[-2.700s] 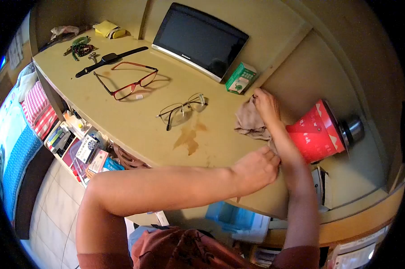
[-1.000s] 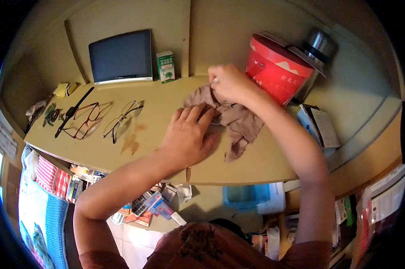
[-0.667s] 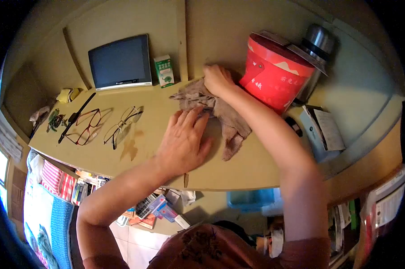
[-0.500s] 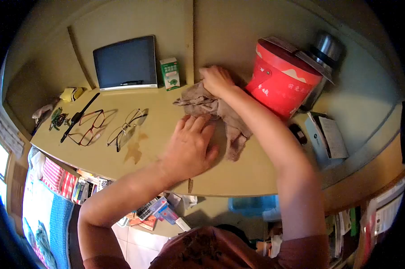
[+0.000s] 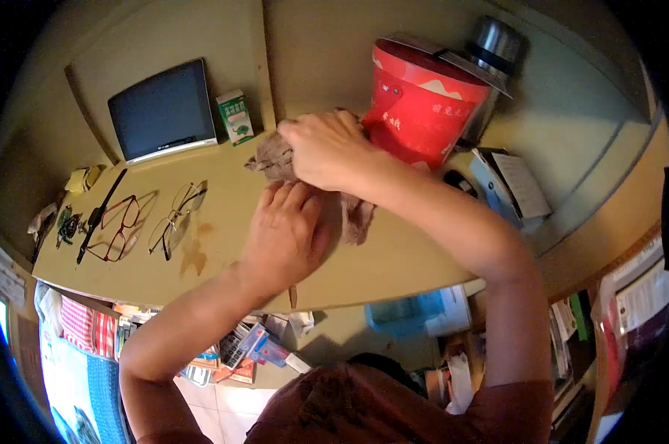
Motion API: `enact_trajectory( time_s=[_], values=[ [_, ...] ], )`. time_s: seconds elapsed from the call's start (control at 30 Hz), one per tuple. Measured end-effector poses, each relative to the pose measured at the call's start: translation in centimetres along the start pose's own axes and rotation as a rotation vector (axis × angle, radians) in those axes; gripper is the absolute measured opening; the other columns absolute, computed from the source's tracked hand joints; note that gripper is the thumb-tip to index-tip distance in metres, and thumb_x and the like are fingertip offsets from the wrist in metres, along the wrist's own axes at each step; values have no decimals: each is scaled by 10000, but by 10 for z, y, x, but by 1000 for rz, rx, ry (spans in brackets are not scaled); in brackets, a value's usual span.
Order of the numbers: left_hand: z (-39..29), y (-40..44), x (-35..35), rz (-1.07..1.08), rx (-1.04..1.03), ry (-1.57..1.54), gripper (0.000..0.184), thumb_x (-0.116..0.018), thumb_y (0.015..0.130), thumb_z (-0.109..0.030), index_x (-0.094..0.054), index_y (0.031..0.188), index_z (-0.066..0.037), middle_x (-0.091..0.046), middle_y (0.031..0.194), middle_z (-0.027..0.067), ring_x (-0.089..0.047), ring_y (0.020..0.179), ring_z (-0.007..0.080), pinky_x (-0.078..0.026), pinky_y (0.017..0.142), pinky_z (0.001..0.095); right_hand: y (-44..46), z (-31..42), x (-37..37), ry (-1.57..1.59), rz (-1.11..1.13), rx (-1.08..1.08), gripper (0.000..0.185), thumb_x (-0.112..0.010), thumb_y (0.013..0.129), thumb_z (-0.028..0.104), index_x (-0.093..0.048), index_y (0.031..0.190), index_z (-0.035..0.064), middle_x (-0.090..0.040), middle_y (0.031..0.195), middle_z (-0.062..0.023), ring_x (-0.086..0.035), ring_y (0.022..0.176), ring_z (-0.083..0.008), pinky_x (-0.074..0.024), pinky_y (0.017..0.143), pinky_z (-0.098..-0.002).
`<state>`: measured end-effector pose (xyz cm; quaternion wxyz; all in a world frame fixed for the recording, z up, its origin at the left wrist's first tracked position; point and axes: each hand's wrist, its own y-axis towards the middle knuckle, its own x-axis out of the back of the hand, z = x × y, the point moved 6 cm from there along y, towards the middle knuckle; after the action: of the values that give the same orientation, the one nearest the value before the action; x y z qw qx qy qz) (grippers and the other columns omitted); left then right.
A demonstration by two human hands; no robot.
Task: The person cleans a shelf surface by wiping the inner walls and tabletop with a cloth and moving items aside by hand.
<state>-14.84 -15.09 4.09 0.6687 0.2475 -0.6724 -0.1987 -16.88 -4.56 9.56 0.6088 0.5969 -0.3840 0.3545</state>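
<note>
A crumpled brown-grey cloth (image 5: pixel 276 158) lies on the yellowish desk (image 5: pixel 238 214), left of the red bucket-shaped box (image 5: pixel 423 111). My right hand (image 5: pixel 327 152) covers the middle of the cloth, its fingers curled on the fabric. Just below it, my left hand (image 5: pixel 281 233) has bent fingers pressed together at the cloth's near edge; their tips are partly hidden. One end of the cloth hangs out below my right wrist. Part of the fabric is hidden under both hands.
Left are glasses (image 5: pixel 175 214), red-framed glasses (image 5: pixel 121 229), a watch (image 5: pixel 97 216) and a brown stain (image 5: pixel 193 255). A tablet (image 5: pixel 164 111) and green-white box (image 5: pixel 235 117) stand behind. Right are a steel flask (image 5: pixel 493 44), dark object (image 5: pixel 460 182) and light-blue box (image 5: pixel 497 189).
The camera view has shifted, so the desk items appear further left. My right hand has moved from the cloth's back edge over its middle, closer to my left hand.
</note>
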Motion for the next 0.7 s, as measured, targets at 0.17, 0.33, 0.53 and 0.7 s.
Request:
enact_trajectory(
  time_s=[0.17,0.33,0.53,0.7],
  values=[
    [-4,-5,1,-33,-30,41,288,-644,782,-150,-642,1033,-10,-617,1052,156,-580,1038,320,-399,998,448,-67,-28,37,-196,315,-272,214,-527,834,120,-643,965,-4,-672,971,-255,-652,957,-416,-493,795,-539],
    [-12,-6,8,-70,-109,77,189,-653,763,-165,-674,914,-54,-638,970,108,-613,958,278,-431,933,425,-121,-62,36,-281,320,-405,190,-548,778,57,-656,932,33,-664,985,-245,-636,989,-406,-481,816,-524],
    [-15,-10,14,-143,-131,-23,102,-647,710,-137,-639,787,-72,-625,862,88,-621,819,266,-450,810,416,-116,-56,28,-449,332,-269,121,-606,814,85,-641,921,42,-661,1003,-179,-626,978,-394,-486,819,-494],
    [-19,-15,20,-189,-252,-144,171,-658,734,-225,-606,678,-72,-603,727,85,-609,646,279,-487,659,420,-19,2,3,-4,-22,180,195,-596,870,125,-664,1041,61,-657,1049,-145,-596,1066,-338,-469,917,-442]
  ],
)
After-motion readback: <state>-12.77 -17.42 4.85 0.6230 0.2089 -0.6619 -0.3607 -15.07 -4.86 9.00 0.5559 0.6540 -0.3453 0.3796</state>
